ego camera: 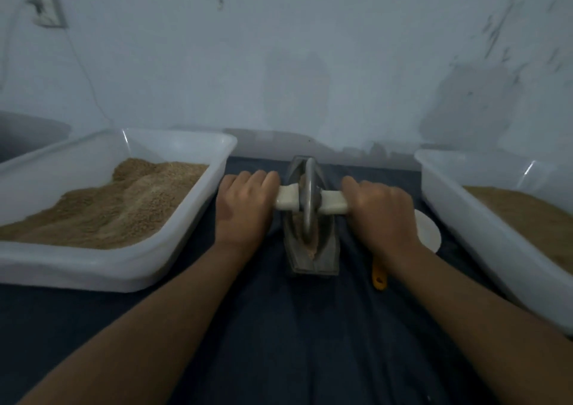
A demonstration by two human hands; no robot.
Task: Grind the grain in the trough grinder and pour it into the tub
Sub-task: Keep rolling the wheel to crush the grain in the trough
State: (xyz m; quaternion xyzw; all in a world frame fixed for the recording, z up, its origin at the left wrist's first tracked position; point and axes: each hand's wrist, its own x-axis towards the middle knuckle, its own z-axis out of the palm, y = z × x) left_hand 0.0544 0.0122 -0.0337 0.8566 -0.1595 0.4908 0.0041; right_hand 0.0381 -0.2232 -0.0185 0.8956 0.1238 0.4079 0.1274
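Note:
A metal trough grinder (322,258) stands on the dark cloth in the middle, its long axis pointing away from me. A metal wheel (309,199) sits upright in the trough, on a white axle handle (288,199) that sticks out on both sides. My left hand (243,209) grips the left end of the handle and my right hand (383,212) grips the right end. Brownish grain (311,246) lies in the trough under the wheel. A white tub (186,231) of tan grain stands to the left, and another white tub (465,218) to the right.
A white scoop (429,234) with a yellow handle (379,277) lies on the cloth between the grinder and the right tub, partly hidden by my right wrist. A pale wall rises close behind. A socket with a cable hangs at the upper left.

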